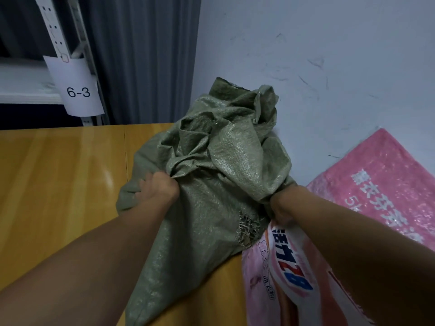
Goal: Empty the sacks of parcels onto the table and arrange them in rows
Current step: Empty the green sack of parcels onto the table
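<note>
- Hands work the near edge: left hand (pixel 157 188) clenches a bunched fold of the green sack (pixel 219 161), and right hand (pixel 279 209) grips its right side, fingers partly hidden.
- The sack lies slumped on the tabletop (pixel 58 172), with no parcels showing. Lifting the closed end high should spill them cleanly.
- A pink sack (pixel 386 184) leans to the right.
- Beyond are a scuffed wall (pixel 329 55), a grey curtain (pixel 146 55) and a shelf label (pixel 77 90) marked "6-3".
</note>
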